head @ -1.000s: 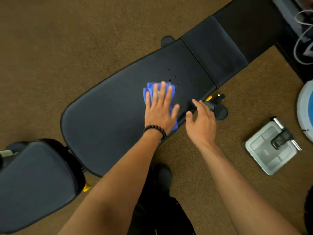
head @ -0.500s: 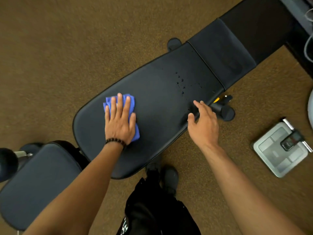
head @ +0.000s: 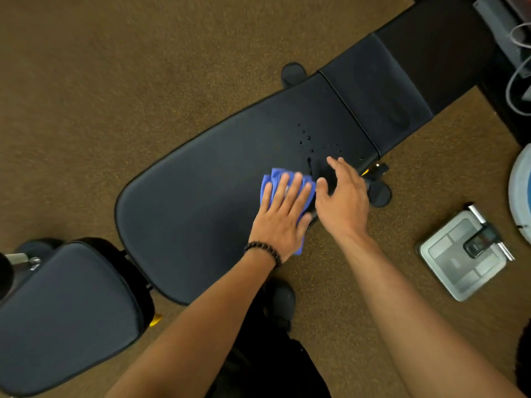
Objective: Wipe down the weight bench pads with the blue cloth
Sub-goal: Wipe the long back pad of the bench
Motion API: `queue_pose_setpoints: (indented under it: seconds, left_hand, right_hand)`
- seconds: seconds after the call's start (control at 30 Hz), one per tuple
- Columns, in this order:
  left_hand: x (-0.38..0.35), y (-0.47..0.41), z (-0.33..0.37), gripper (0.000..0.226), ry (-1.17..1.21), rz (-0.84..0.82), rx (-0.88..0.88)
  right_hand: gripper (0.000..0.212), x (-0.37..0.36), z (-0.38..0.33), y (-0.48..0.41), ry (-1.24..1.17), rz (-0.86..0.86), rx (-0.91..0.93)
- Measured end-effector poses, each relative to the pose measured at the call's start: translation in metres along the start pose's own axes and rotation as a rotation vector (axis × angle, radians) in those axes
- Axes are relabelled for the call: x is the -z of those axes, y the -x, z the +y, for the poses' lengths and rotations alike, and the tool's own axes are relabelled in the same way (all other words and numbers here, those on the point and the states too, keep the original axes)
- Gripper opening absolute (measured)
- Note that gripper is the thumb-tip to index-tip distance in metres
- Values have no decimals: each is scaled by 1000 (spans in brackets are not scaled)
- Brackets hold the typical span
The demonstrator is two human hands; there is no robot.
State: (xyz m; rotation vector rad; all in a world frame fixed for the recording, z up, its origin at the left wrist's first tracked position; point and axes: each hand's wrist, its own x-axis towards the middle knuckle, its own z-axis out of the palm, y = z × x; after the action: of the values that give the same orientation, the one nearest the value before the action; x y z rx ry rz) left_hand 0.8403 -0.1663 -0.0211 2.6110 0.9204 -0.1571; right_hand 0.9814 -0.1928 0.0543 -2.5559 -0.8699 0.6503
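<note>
The long black back pad of the weight bench runs diagonally across the brown carpet. My left hand lies flat, fingers spread, pressing the blue cloth onto the pad near its front edge. Small liquid droplets dot the pad just beyond the cloth. Right beside it, my right hand rests open at the pad's edge, holding nothing. The separate black seat pad sits at lower left. A darker fabric section continues the bench toward the upper right.
A grey scale-like device lies on the carpet at right. A round white object shows at the right edge. Cables and dark furniture fill the upper right corner. A yellow-and-black bench knob sticks out by my right hand. My shoe stands below the pad.
My left hand swept the blue cloth leftward along the pad, then back to the right, ending beside my right hand. The right hand stayed at the pad's edge.
</note>
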Motion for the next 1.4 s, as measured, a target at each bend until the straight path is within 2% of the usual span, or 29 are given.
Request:
queue_pose_setpoints:
  seconds: [0.13, 0.27, 0.37, 0.57, 0.67, 0.77, 0.93, 1.03, 1.13, 1.23, 1.4]
  left_hand:
    - [4, 55, -50, 62, -44, -12, -118]
    - [17, 63, -99, 62, -18, 64, -32]
    - [28, 37, -126, 60, -18, 137, 127]
    - [52, -86, -125, 61, 121, 204, 652]
    - [58, -138, -104, 59, 171, 214, 732]
    - [55, -167, -66, 60, 136, 177, 605]
    - [26, -148, -3, 63, 14, 109, 137]
    - [16, -101, 5, 62, -64, -14, -125]
    - [14, -48, -22, 60, -87, -53, -300]
    - [21, -15, -67, 61, -76, 11, -280]
    - [34, -34, -102, 59, -29, 94, -23]
  right_hand:
    - [54, -3, -7, -2, 39, -26, 26]
    - [57, 3, -7, -12, 99, 5, 12]
    - [58, 11, 0, -22, 99, 36, -2]
    - [59, 14, 17, -30, 107, 71, -38]
    - [62, 12, 23, -29, 107, 80, -47]
    - [69, 9, 26, -31, 92, 85, -43]
    - [69, 13, 27, -47, 100, 93, -14]
    - [66, 22, 25, -58, 90, 111, -18]
    - [65, 31, 26, -66, 77, 114, -19]
    - [63, 39, 30, -74, 87, 87, -22]
    - [58, 48, 39, -93, 103, 69, 0]
